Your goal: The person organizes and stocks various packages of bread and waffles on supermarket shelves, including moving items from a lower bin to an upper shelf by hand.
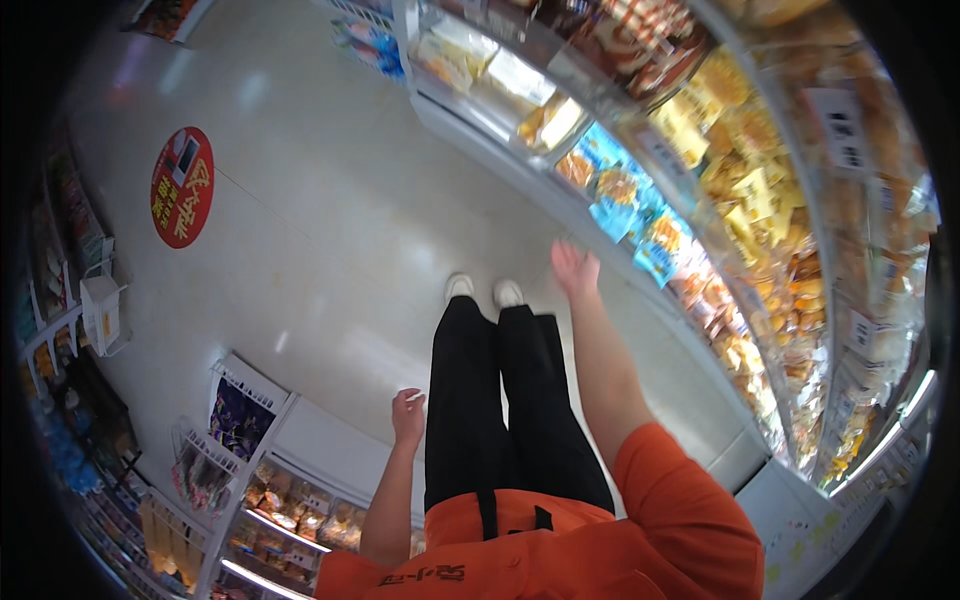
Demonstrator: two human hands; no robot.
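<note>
Overhead, a person in an orange shirt and black trousers stands in a shop aisle, white shoes [483, 290] planted on the pale polished floor [330, 200], beside a long open chiller [640, 190] that runs along the right edge of the aisle. The right hand [574, 270] is raised with fingers spread and empty, hovering just off the chiller's front rim, nearest the blue-and-orange snack packets [625, 205] stacked in the middle of the case; it touches nothing. The left hand [408, 415] hangs low by the left hip, fingers loosely curled and pressed together around what seems to be a small pale scrap, though it is too small to tell for sure. By the look of it, the step in hand is the reach toward the chiller's goods, at its very start; the next move would call for carrying the open hand over the rim and closing it on one packet without disturbing its neighbours. Those packets look flat, glossy and soft-sided, lying overlapped in a row between paler wrapped trays farther up the case and yellow packs [750, 190] nearer its far wall. A round red floor sticker [182, 187] lies well apart to the left, and low snack racks [250, 470] line the aisle's opposite edge.
</note>
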